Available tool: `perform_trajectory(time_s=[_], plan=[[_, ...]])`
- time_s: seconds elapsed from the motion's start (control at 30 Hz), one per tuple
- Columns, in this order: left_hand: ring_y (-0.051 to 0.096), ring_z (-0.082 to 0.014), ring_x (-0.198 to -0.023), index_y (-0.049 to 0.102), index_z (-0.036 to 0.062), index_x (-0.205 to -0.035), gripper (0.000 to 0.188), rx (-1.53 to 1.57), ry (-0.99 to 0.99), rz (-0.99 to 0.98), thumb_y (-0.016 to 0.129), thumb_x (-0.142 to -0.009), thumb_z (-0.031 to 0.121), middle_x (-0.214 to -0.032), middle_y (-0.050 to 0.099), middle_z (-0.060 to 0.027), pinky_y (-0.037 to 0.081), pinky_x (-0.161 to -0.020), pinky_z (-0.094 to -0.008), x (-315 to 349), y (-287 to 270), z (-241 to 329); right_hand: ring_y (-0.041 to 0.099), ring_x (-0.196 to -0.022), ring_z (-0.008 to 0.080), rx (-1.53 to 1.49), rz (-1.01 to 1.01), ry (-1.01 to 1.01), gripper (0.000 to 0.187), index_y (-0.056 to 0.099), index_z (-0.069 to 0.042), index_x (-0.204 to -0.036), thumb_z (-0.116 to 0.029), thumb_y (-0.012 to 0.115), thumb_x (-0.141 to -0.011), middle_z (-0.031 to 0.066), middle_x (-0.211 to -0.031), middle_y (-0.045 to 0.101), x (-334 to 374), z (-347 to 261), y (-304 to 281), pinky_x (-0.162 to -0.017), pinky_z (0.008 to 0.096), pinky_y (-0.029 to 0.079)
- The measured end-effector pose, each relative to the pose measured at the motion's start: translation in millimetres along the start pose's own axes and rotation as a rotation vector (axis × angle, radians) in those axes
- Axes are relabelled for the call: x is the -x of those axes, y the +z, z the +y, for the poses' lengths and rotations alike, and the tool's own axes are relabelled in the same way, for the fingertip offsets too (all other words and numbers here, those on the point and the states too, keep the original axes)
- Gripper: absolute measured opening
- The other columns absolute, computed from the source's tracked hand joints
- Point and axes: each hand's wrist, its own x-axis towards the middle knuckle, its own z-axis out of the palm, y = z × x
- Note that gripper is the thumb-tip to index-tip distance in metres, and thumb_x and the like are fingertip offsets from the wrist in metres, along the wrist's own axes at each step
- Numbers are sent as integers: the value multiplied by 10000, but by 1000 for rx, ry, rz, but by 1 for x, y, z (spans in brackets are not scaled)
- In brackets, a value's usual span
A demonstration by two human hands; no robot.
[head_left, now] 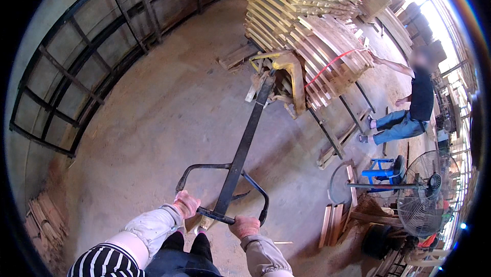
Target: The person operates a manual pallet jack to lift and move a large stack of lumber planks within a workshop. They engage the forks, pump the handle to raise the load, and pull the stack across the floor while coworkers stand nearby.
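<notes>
My left hand (187, 203) is closed around the left side of a black metal pull handle (240, 159). My right hand (245, 227) is wrapped round the right end of its lower crossbar. The handle is a long flat bar with bent side grips, and it runs forward to the yellow frame of a hand pallet truck (294, 75). A tall load of stacked wooden slats (312, 37) stands over the truck, with a red strap (332, 65) across its side. The truck's forks and wheels are mostly hidden.
At the load's right side a co-worker (409, 103) in a dark shirt reaches a hand to the wood. Nearer on the right are a blue stool (381, 171), a large fan (427, 192) and loose boards (332, 224). A black metal frame (84, 62) lines the left wall, with a wood pile (47, 221) below.
</notes>
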Motion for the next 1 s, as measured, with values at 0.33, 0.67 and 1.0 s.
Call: perform_trajectory(time_s=[0.33, 0.67, 1.0], plan=[[749, -265, -808, 704, 186, -912, 107, 33, -24, 57, 612, -868, 218, -854, 760, -43, 515, -624, -493, -1, 1, 3, 754, -866, 333, 4, -25, 10, 377, 805, -181, -949, -506, 637, -860, 111, -900, 767, -1, -1, 0, -740, 457, 577], [752, -255, -930, 733, 209, -967, 143, 29, -58, -90, 601, -913, 228, -944, 778, -34, 509, -772, -450, 7, -17, 2, 754, -873, 326, -28, -74, 29, 374, 804, -183, -955, -506, 637, -866, 114, -902, 767, -1, -5, -6, -743, 454, 575], [743, -270, -817, 710, 200, -916, 123, 47, -52, 85, 613, -847, 229, -881, 764, -57, 472, -724, -456, 1, 16, -2, 752, -894, 334, -113, -143, -23, 325, 796, -169, -966, -411, 598, -873, 114, -902, 762, -1, 4, -16, -754, 439, 580]])
